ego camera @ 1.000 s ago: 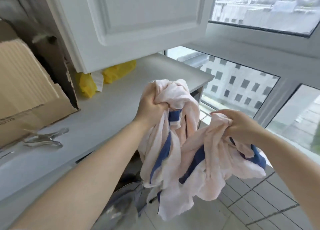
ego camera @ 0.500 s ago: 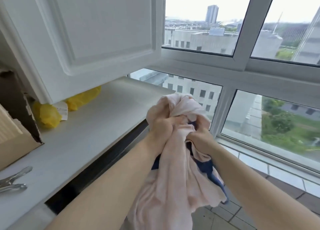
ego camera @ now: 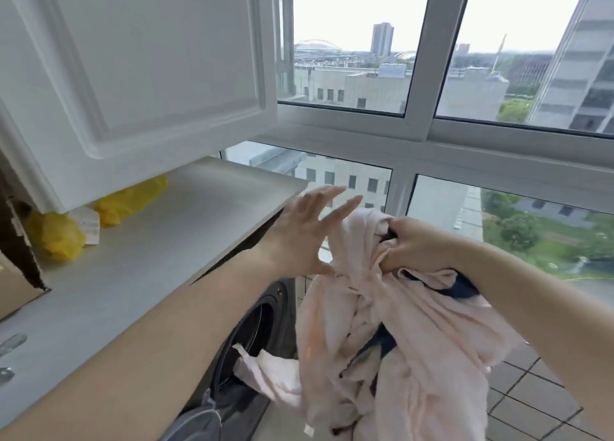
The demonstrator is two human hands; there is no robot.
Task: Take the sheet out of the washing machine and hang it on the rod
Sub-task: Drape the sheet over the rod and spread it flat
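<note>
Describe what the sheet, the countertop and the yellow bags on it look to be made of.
Sheet: soft woven fabric, pale pink with dark blue parts; it bunches and drapes in limp folds from the right hand.
Countertop: smooth, matte light grey slab, likely laminate or stone; too blurred to settle.
Yellow bags: thin plastic film, judging by the crinkles and slight sheen.

Sheet (ego camera: pixel 398 324) soft matt cloth; countertop (ego camera: pixel 159 257) smooth, perhaps laminate.

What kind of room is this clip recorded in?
Most likely a glazed laundry balcony in a high-rise flat: a front-loading washing machine sits under a countertop, and large windows overlook city buildings from well above. The floor is tiled.
</note>
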